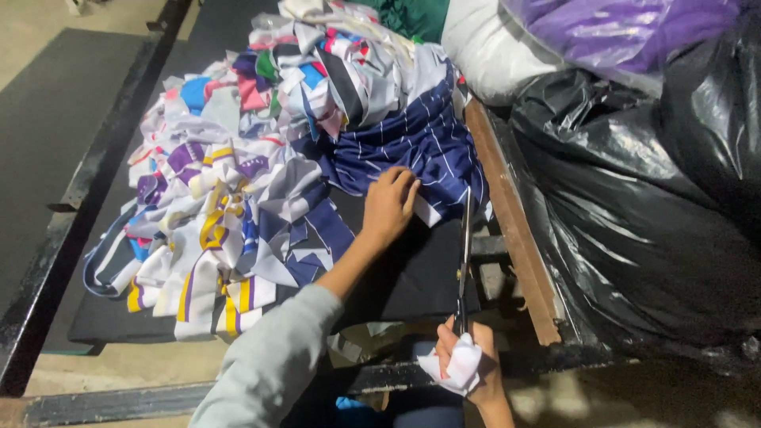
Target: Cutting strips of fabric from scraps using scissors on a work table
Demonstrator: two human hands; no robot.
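Note:
My left hand (388, 204) reaches across the dark table and presses its fingers on a navy blue fabric with thin white stripes (412, 143). My right hand (468, 368), near the table's front edge, grips the handles of long scissors (464, 261), which are wrapped in white cloth. The blades point away from me, toward the navy fabric's right edge.
A heap of cut fabric strips (230, 198) in white, purple, yellow, blue and pink covers the left and far part of the table (412, 277). Large black plastic bags (650, 198) stand to the right, behind a wooden rail (507, 214). A purple bag (626, 28) lies on top.

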